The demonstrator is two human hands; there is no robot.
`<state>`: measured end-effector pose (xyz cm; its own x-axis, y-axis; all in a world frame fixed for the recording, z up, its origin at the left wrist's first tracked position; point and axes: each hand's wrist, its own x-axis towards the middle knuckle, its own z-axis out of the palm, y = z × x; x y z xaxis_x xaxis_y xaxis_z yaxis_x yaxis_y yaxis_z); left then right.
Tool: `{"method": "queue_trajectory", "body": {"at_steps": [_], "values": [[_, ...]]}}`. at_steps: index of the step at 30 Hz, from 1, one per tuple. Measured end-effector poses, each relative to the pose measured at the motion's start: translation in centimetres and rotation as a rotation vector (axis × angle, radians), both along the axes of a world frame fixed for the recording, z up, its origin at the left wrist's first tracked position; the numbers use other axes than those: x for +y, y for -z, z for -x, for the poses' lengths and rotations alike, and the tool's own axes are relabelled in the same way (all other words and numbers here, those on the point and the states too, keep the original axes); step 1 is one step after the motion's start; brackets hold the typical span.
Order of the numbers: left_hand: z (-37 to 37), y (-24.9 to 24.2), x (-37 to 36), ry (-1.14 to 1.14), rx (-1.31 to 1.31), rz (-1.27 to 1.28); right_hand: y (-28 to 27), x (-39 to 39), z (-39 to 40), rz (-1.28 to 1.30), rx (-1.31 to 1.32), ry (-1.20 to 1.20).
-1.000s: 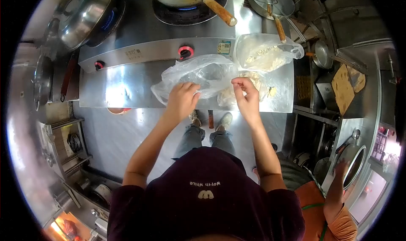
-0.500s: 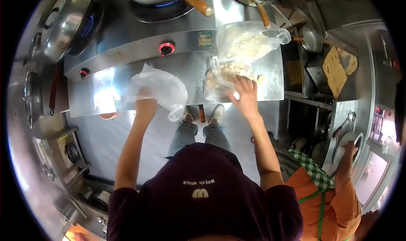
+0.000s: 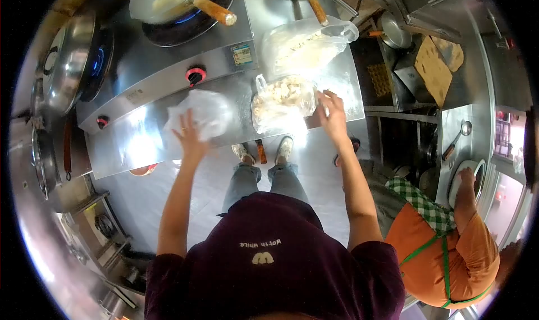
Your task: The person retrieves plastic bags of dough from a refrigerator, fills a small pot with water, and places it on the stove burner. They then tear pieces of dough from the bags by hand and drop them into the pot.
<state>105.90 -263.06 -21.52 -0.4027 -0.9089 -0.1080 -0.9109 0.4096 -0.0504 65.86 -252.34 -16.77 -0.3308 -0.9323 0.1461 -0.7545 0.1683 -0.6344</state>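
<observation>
My left hand (image 3: 191,137), a little blurred, has its fingers spread at the near edge of a crumpled, thin white plastic bag (image 3: 209,115) on the steel counter. My right hand (image 3: 333,117) is just right of a clear plastic bag of pale chunks (image 3: 283,98). Its fingers are slightly bent and apart, with nothing visible between them. Whether the fingertips touch that bag's edge is hard to see. Behind it lies a larger clear bag with pale contents (image 3: 303,48).
A pan with a wooden handle (image 3: 215,10) sits over a lit burner. A large metal pan (image 3: 70,64) stands tilted by another blue flame at left. On the right are a ladle (image 3: 465,129) and a person in orange (image 3: 449,264), one hand on a round lid-like object.
My left hand has let go of the white bag, which now lies flatter on the counter. My right hand has moved off the bag of chunks to its right side. The view has shifted.
</observation>
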Motion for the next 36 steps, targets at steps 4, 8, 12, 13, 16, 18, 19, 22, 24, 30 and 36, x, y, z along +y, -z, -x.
{"method": "queue_trajectory", "body": {"at_steps": [4,8,12,13,16,18,19,22,24,30,36], "values": [[-2.7,-6.5,-3.8,-0.041,0.159,-0.17,-2.6,-2.0,-1.3,-0.018,0.285,-0.314],[4.0,-12.9,-2.2,0.016,0.661,0.191,0.1,-2.8,-1.1,-0.013,0.124,-0.321],[16.8,-10.4,1.4,0.164,0.742,-0.16,-0.2,-4.4,-3.1,0.065,-0.119,-0.322],[17.5,-7.6,1.4,0.19,0.798,-0.288,-0.4,-4.4,-3.5,0.069,-0.156,-0.323],[16.3,-9.5,0.2,0.071,0.791,-0.35,-1.4,-4.9,-3.0,0.237,-0.228,-0.179],[13.6,-10.9,-0.7,0.001,0.867,-0.16,-2.3,-4.8,-2.4,0.277,-0.384,-0.007],[11.4,-10.8,-1.1,-0.184,0.895,-0.161,-2.6,-5.0,-1.7,0.325,-0.446,0.088],[8.6,-9.9,0.1,-0.432,0.93,-0.226,-1.4,-4.8,-0.8,0.296,-0.73,0.261],[7.7,-8.5,1.1,-0.147,0.948,-0.102,0.5,-4.1,-1.5,0.177,-0.58,0.162],[14.7,-13.3,1.3,0.078,0.811,0.191,-3.9,-6.2,-5.6,0.296,0.037,-0.012],[16.4,-7.4,1.1,0.113,0.831,-0.235,-5.1,-5.7,-10.5,0.478,-0.174,-0.37]]}}
